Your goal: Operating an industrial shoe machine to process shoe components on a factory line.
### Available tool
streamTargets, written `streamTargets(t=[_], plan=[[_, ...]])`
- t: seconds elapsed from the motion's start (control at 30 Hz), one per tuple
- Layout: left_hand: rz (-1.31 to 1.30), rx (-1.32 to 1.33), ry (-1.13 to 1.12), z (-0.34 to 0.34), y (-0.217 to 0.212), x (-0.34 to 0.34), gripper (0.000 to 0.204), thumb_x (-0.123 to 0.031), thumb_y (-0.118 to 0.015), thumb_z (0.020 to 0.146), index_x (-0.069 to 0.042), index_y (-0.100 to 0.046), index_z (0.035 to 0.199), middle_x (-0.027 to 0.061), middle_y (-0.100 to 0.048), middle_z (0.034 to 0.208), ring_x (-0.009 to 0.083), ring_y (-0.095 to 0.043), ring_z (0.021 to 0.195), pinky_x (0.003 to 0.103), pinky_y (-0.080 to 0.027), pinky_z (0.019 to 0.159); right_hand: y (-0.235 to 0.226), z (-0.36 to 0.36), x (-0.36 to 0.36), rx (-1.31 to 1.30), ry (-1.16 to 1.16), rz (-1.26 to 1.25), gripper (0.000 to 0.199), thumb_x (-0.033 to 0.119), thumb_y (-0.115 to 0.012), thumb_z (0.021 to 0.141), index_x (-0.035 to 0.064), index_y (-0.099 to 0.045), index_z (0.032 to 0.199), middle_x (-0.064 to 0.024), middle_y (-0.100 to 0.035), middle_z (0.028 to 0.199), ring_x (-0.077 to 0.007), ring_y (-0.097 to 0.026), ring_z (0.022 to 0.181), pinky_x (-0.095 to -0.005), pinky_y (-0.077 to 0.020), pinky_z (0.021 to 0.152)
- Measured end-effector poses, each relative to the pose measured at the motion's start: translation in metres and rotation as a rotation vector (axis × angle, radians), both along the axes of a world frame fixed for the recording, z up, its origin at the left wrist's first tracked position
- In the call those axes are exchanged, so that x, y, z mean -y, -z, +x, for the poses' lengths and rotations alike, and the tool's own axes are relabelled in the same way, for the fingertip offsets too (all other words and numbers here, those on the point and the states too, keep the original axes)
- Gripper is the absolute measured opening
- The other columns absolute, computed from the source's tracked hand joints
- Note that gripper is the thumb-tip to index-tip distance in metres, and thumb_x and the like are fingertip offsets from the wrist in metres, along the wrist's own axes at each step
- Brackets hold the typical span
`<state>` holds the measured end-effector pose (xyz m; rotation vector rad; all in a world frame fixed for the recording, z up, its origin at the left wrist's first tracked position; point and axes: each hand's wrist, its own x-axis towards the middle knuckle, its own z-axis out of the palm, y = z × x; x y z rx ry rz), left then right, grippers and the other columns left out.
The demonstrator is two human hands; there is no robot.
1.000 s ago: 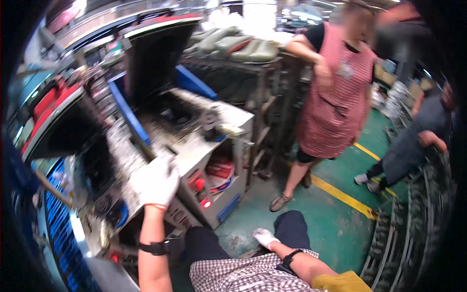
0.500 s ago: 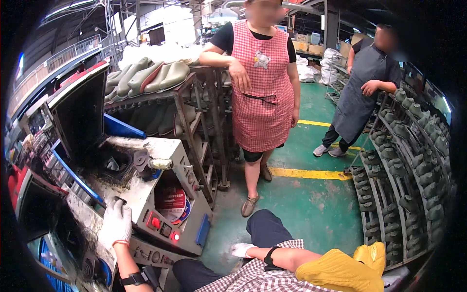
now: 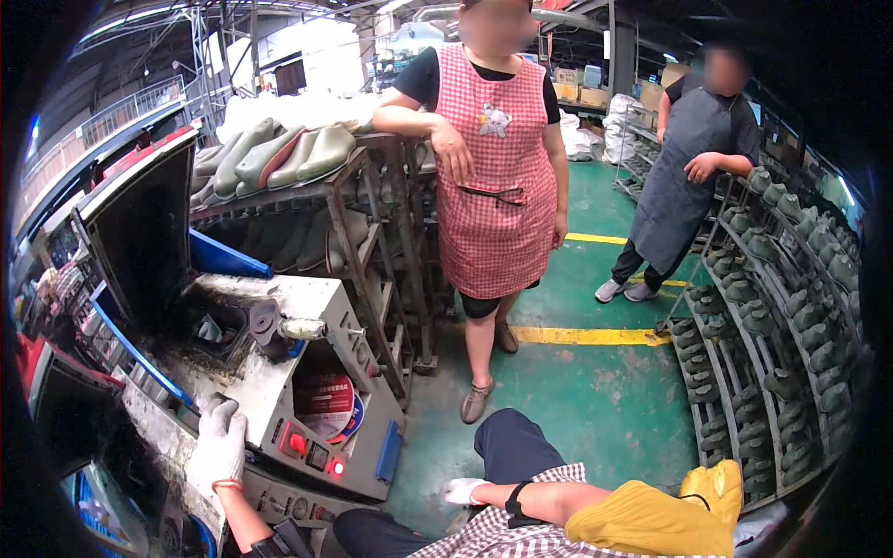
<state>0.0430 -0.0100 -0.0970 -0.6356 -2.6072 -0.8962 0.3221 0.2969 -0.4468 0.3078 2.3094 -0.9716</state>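
Observation:
My left hand [image 3: 217,451], in a white knit glove with an orange cuff, rests on the front edge of a worn, off-white machine [image 3: 312,296]. Its fingers lie forward over the top, greyish at the tips, beside the lower end of a blue bar [image 3: 144,349]. No object shows in that hand. My right hand [image 3: 462,490], also white-gloved, hangs loosely between my knees, small in view and with nothing visible in it. Above the machine's blackened recess [image 3: 209,325] stands a raised dark lid [image 3: 139,228]. A red button [image 3: 296,443] and a lit red lamp [image 3: 336,469] sit on the front panel.
Behind the machine is a metal rack [image 3: 339,200] piled with green boots [image 3: 265,158]. A person in a red checked apron [image 3: 493,195] leans on it. Another person in a dark apron [image 3: 679,177] stands by racks of dark shoe forms [image 3: 758,321] along the right. Yellow lines [image 3: 595,336] cross the green floor.
My left hand has shifted slightly on the machine's edge, its fingertips now lying farther over the top. The view has moved a little; my right hand stays about where it was.

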Motion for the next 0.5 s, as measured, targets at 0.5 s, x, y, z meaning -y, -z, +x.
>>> streamTargets(t=[0.5], plan=[[0.114, 0.09, 0.005, 0.007, -0.009, 0.005, 0.029, -0.021, -0.06, 0.101, -0.005, -0.07, 0.122, 0.0153, -0.066, 0.131, 0.0323, -0.058, 0.13, 0.039, -0.041, 0.113, -0.013, 0.0, 0.002, 0.03, 0.021, -0.026, 0.053, 0.042, -0.051, 0.097, 0.0117, -0.064, 0.139, -0.0171, -0.064, 0.141, -0.0365, -0.058, 0.133, -0.0428, -0.0427, 0.111]])
